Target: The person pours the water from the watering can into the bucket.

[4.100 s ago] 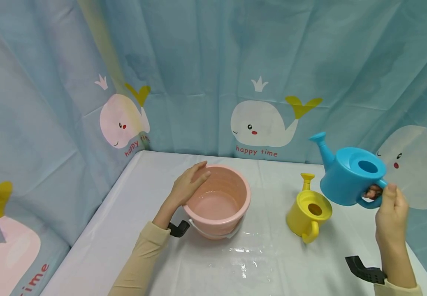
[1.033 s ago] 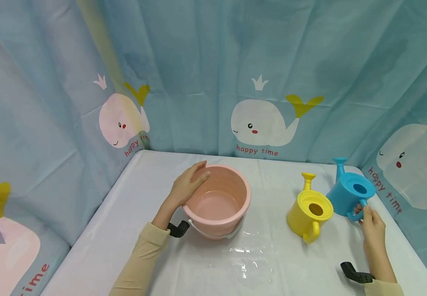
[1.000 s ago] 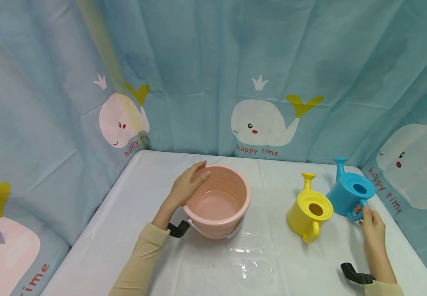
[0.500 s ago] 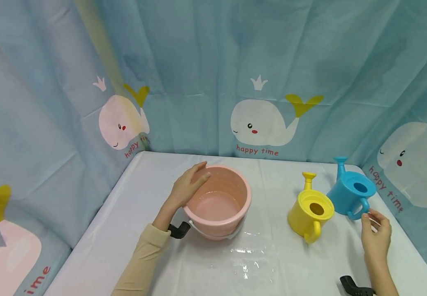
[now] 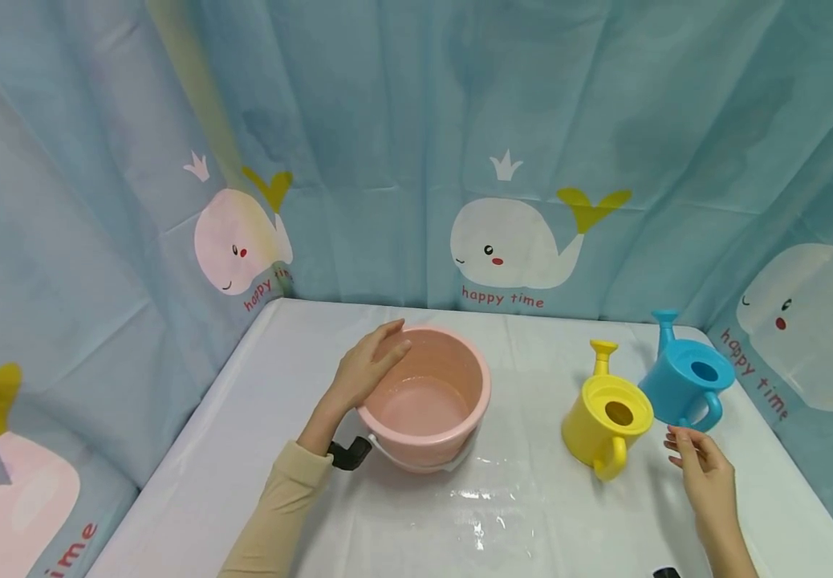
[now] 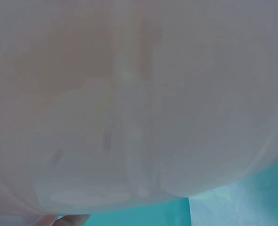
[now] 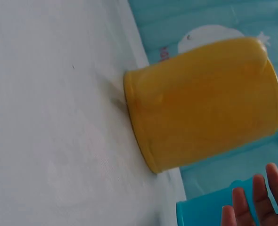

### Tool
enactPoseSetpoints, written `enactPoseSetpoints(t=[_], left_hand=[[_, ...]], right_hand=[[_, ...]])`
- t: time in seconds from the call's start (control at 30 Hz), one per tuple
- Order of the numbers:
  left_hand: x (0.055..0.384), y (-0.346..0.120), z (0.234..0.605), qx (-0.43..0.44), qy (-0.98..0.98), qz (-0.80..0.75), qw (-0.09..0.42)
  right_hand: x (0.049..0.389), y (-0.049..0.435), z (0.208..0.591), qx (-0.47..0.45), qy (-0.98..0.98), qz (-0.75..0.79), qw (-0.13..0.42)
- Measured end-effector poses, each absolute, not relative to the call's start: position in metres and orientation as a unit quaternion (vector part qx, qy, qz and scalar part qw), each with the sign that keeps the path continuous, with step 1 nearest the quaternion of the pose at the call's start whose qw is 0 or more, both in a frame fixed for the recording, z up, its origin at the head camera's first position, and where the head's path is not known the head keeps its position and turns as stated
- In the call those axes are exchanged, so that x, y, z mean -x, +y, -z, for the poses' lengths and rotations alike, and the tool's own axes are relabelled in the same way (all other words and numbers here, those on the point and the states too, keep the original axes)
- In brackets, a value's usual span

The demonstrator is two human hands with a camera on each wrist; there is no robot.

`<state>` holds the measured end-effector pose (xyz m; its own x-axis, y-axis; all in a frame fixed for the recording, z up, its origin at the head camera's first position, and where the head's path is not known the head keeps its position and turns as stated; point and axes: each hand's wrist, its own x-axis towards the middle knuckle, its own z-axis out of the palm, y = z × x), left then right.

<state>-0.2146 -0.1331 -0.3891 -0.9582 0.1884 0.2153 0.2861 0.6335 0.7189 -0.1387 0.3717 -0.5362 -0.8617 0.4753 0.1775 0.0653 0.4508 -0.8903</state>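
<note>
We see two hands at a white table [image 5: 575, 526]. At the left, the left hand [image 5: 359, 371] grips the far left side of a pink bucket [image 5: 424, 438] — its thumb lies over the inside of the rim and the fingers are along the outside. The bucket stands upright left of the middle, and its white handle [image 5: 415, 466] hangs down on the near side. In the left wrist view we find mainly a pale, blurred surface, with a bit of finger at the lower edge. To the right of the bucket, well apart from it, a yellow watering can [image 5: 587, 429] stands upright, with its spout to the far side and its handle to the near side. Just beside it, farther and more to the right, is a blue watering can [image 5: 668, 388], turned in a similar way. The right hand [image 5: 709, 480] is on the near side of the blue can's handle, its fingers loosely extended and free — whether a fingertip touches the can, we cannot tell. Some shiny wet marks [image 5: 478, 526] lie on the table, near side of the bucket. Behind everything hangs a blue curtain [image 5: 373, 120] with printed whales [image 5: 499, 243].
</note>
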Motion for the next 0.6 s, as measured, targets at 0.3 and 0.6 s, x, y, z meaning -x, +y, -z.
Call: enactPoseSetpoints(t=[0.3,0.6], left_hand=[[0.214,-0.132,0.390,0.129,-0.902,0.409,0.058],[0.214,-0.133,0.390,0.131,-0.901,0.410,0.060]], right_hand=[[0.129,0.347,0.537,0.137,-0.837,-0.508,0.153],[0.117,0.321,0.526,0.089,-0.831,-0.543,0.088]])
